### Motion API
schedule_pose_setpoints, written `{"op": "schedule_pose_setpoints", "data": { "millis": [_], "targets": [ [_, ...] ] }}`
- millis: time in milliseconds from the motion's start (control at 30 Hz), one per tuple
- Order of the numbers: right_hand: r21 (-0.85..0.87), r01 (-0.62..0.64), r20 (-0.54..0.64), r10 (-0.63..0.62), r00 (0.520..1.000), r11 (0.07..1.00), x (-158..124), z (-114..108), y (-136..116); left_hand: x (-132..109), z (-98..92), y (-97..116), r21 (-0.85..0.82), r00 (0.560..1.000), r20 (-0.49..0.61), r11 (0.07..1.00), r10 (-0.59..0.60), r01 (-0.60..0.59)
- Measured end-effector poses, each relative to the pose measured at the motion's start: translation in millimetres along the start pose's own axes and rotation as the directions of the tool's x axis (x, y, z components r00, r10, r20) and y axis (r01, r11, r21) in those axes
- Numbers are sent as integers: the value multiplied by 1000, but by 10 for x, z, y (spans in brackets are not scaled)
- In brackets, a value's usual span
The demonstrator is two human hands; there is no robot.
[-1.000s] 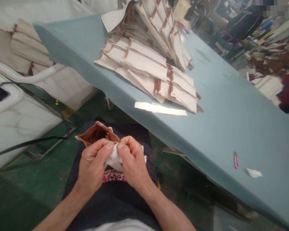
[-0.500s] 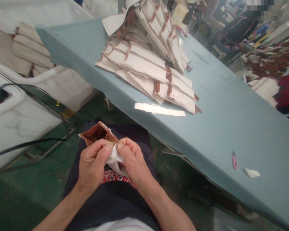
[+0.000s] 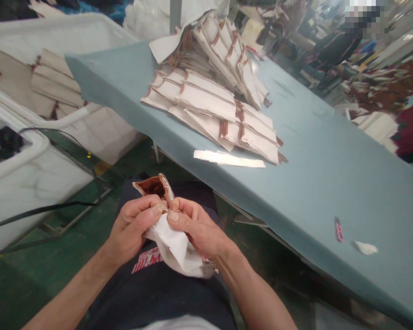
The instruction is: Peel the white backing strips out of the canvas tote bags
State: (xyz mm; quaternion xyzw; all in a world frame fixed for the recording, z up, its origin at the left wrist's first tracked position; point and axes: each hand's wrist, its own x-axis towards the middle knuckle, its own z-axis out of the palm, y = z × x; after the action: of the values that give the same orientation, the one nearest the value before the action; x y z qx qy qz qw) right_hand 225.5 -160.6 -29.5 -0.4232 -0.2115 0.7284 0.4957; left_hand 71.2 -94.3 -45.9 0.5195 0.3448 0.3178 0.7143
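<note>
A white fabric pouch with a brown lining (image 3: 175, 243) is pinched between both my hands over my lap. My left hand (image 3: 134, 224) is closed on its edge, thumb against bent fingers. Right beside it, my right hand (image 3: 196, 229) grips the same edge, with the two thumbs nearly touching. The brown-lined opening faces up and away from me, while white cloth hangs below my fingers toward my dark apron (image 3: 165, 293). The fingertips and the cloth between them are partly hidden.
Stacks of cream fabric pieces with brown trim (image 3: 209, 96) lie on the blue-green table (image 3: 316, 183). Near them is a white strip (image 3: 229, 159). A pink cutter (image 3: 339, 230) and a white scrap (image 3: 365, 248) lie to the right. White bins (image 3: 99, 133) stand at left.
More white cloth now hangs out below my hands, spreading down and to the right. The brown-lined part has shifted slightly right and looks smaller. Both hands still grip the pouch.
</note>
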Motion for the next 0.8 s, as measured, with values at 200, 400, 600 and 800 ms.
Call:
{"op": "schedule_pose_setpoints", "data": {
  "millis": [200, 400, 600, 800],
  "targets": [
    [-204, 157, 13, -158, 987, 966, -10, 78, -220, 76, -31, 135, -9, 999, 38, 1000, -24, 24],
    [-401, 253, 41, -258, 965, 880, 39, -36, -188, 85, -81, 152, 29, 995, 90, 999, -41, 39],
    [-623, 405, -74, -566, 821, 669, 15, -221, -296, 198, -97, 264, 95, 990, 139, 995, 0, -13],
    [-652, 579, 183, -641, 746, 489, -134, -84, -701, 219, -45, 553, 288, 968, 233, 944, 96, -163]
  ]
}}
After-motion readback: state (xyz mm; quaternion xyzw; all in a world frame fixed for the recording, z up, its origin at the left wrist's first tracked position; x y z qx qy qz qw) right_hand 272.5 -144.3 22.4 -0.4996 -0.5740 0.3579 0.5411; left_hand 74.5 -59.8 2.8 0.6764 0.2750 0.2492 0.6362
